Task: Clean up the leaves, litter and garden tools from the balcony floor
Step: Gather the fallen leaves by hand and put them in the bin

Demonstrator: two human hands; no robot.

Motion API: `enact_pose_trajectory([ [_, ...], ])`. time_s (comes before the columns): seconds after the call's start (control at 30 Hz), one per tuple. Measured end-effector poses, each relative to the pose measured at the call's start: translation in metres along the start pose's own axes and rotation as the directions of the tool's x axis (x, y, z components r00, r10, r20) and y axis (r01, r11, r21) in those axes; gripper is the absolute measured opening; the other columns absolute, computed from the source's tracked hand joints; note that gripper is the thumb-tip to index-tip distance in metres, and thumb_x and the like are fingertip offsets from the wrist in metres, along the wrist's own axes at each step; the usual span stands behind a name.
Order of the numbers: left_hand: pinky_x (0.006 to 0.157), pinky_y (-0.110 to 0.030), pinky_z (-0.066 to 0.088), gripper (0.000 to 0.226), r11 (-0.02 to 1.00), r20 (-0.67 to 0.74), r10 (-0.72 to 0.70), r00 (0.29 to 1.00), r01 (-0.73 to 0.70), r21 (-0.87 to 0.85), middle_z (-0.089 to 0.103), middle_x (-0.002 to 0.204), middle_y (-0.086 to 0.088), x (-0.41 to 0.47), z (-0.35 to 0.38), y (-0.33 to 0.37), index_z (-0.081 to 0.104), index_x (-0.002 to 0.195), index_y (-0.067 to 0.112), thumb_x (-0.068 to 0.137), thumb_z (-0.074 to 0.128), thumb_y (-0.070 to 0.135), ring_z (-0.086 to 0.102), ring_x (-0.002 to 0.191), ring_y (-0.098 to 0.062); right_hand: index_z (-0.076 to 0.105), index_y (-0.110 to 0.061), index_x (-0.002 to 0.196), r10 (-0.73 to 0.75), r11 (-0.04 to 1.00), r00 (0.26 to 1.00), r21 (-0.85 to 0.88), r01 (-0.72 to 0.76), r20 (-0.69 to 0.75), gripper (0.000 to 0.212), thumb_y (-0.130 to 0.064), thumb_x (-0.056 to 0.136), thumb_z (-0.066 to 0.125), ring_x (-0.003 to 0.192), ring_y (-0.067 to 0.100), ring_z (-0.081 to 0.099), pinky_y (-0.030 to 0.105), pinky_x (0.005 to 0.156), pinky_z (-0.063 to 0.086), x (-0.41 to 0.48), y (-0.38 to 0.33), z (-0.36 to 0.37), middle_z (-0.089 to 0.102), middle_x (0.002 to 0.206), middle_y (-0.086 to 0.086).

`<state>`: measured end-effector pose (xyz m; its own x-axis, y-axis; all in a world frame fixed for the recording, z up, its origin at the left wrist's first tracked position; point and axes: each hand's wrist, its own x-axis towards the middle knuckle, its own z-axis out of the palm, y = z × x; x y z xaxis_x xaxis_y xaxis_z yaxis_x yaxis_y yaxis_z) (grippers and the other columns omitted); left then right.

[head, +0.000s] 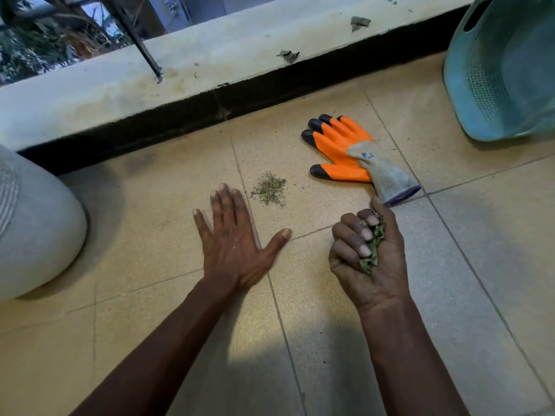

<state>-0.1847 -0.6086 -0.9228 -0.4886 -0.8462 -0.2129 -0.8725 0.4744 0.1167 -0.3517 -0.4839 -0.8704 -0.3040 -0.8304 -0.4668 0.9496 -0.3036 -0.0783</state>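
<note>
Bare tiled floor [168, 223] lies open around the leaf crumbs [269, 188]. The orange glove [345, 148] (right), grey pot [33, 229] (left) and kerb [144, 127] hem it.

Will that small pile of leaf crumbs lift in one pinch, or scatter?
Likely scatters: the pile looks like fine, loose, dry bits. Probably very light, so a push from the flat left hand should sweep it along the smooth tiles.

Soft, dimmish daylight over balcony floor [315, 295], warm cast on tiles. Brighter patch low at centre, broad shadow filling bottom edge beneath it. Darker shade hugs white pot [36, 229] at left edge. Wide-angle bowing curves ledge [210, 61] and tile seams. Basket [504, 70], top right corner, soft. Trees [45, 40] top left blurred.
</note>
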Motion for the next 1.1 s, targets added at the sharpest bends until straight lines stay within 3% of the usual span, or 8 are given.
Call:
enact_pose_trajectory([
  [0.13,0.123,-0.065,-0.007,0.123,0.999,-0.043,0.048,0.998,-0.048,0.007,-0.022,0.171,-0.011,0.045,-0.004,0.011,-0.013,0.164,0.012,0.079,0.006,0.099,-0.021,0.158,-0.028,0.047,-0.02,0.062,0.031,0.999,0.999,-0.03,-0.031,-0.018,0.038,-0.035,0.096,0.056,0.035,0.003,0.03,0.014,0.03,0.018,0.007,0.005,0.002,0.034,0.052,-0.008],
  [0.4,0.124,-0.065,-0.005,0.104,0.879,0.025,0.47,0.882,-0.47,0.076,-0.024,0.171,-0.005,0.058,-0.012,-0.003,-0.014,0.164,0.027,0.086,0.008,0.092,-0.023,0.157,-0.022,0.048,-0.02,0.061,0.058,0.997,0.998,-0.047,-0.059,-0.026,0.038,-0.036,0.094,0.056,0.035,0.003,0.03,0.014,0.029,0.018,0.008,0.008,0.005,0.034,0.051,-0.008],
  [0.5,0.126,-0.058,-0.009,0.106,0.91,-0.04,0.414,0.909,-0.414,0.009,-0.022,0.171,-0.005,0.066,-0.016,-0.017,-0.014,0.164,0.024,0.086,0.013,0.091,-0.019,0.158,-0.021,0.047,-0.021,0.063,0.07,0.996,0.997,-0.055,-0.072,-0.04,0.039,-0.037,0.098,0.054,0.035,0.003,0.031,0.013,0.03,0.018,0.007,0.009,0.002,0.033,0.052,-0.008],
  [0.6,0.125,-0.062,-0.008,0.107,0.911,-0.005,0.408,0.913,-0.407,0.066,-0.022,0.171,-0.006,0.086,-0.022,-0.026,-0.017,0.163,0.027,0.085,0.014,0.093,-0.019,0.158,-0.024,0.047,-0.02,0.063,0.081,0.996,0.996,-0.045,-0.083,-0.041,0.039,-0.037,0.099,0.053,0.036,0.003,0.031,0.013,0.03,0.017,0.006,0.008,-0.001,0.034,0.053,-0.008],
  [0.77,0.122,-0.069,-0.007,0.097,0.735,0.151,0.64,0.753,-0.658,0.165,-0.022,0.171,-0.01,0.112,-0.032,-0.006,-0.015,0.162,0.041,0.086,0.018,0.091,-0.021,0.158,-0.029,0.047,-0.02,0.064,0.08,0.995,0.995,-0.049,-0.082,-0.052,0.038,-0.037,0.098,0.054,0.036,0.003,0.031,0.013,0.031,0.018,0.009,0.009,0.0,0.034,0.053,-0.008],
  [0.93,0.124,-0.058,-0.01,0.094,0.653,0.166,0.73,0.663,-0.749,0.113,-0.02,0.172,-0.008,0.094,-0.027,-0.011,-0.006,0.163,0.045,0.087,0.027,0.089,-0.021,0.158,-0.028,0.049,-0.02,0.064,0.093,0.995,0.994,-0.029,-0.095,-0.048,0.039,-0.037,0.098,0.055,0.036,0.003,0.032,0.013,0.031,0.019,0.009,0.017,-0.001,0.036,0.052,-0.007],
  [1.03,0.124,-0.05,0.017,0.094,0.725,-0.001,0.687,0.727,-0.684,0.084,0.013,0.172,-0.01,0.073,-0.024,-0.025,0.02,0.164,0.036,0.086,0.03,0.089,0.015,0.157,-0.03,0.05,-0.019,0.064,0.118,0.993,0.993,-0.004,-0.118,-0.024,0.039,-0.037,0.099,0.054,0.036,0.003,0.034,0.014,0.03,0.02,0.006,0.024,-0.007,0.037,0.052,-0.007],
  [1.1,0.1,-0.041,0.039,0.096,0.772,-0.151,0.635,0.758,-0.614,0.166,0.047,0.148,-0.01,0.067,-0.025,-0.029,0.043,0.151,0.024,0.084,0.035,0.092,0.048,0.127,-0.027,0.05,-0.019,0.064,0.13,0.991,0.991,-0.004,-0.13,-0.027,0.039,-0.036,0.099,0.055,0.035,0.004,0.034,0.014,0.029,0.021,0.005,0.028,-0.01,0.037,0.052,-0.006],
])
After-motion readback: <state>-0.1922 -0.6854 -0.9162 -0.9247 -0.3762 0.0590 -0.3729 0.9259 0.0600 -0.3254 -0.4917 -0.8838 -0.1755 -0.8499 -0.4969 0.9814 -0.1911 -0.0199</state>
